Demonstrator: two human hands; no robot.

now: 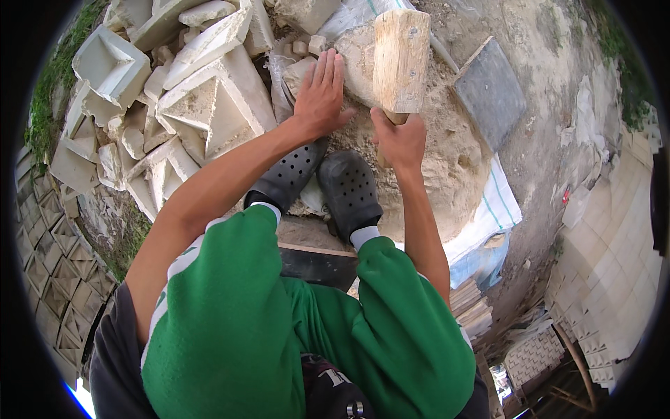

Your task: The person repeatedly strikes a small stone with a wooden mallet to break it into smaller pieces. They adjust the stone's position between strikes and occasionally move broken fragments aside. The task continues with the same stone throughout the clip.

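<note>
My right hand is wrapped round the handle of a wooden mallet, whose thick block head points away from me. To its left, my left hand lies palm down with the fingers stretched out. It is over a pale lump at the edge of a heap of crushed pale material; whether the palm touches it I cannot tell. Broken white plaster-like pieces, some with hollow triangular or boxy shapes, are piled just left of my left hand.
A grey square slab lies right of the mallet. White sheeting with blue stripes shows under the heap. My feet in dark clogs stand close in front. Stacked pale tiles line the far right, more patterned tiles the left.
</note>
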